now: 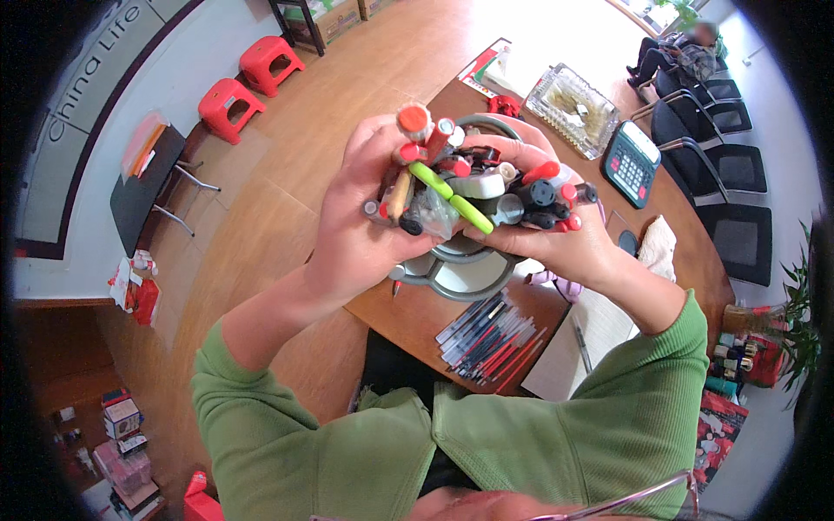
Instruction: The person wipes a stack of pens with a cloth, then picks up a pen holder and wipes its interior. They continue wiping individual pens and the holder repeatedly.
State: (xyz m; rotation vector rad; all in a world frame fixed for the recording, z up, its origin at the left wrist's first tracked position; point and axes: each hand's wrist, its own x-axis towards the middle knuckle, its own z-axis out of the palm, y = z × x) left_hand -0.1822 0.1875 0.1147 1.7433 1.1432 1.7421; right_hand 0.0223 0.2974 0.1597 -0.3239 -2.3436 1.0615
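My left hand (352,221) and my right hand (554,251) are closed around opposite sides of a thick bundle of pens and markers (534,195). Their ends point up toward me. A bright green pen (449,195) lies slantwise across the top, beside a clear plastic wrapper (433,211) and a white plastic piece (479,185). Below the bundle is a grey desk organizer (472,290) with rounded compartments, partly hidden by the hands. Closer to me, many pen refills (488,342) lie side by side on the wooden table (384,319).
A notebook (554,368) with a pen (582,345) on it lies at the right. Farther off are a calculator (632,163), a clear tray (573,111) and a white cloth (658,251). Black chairs (733,176) line the right wall, where a person (684,55) sits. Red stools (228,107) stand left.
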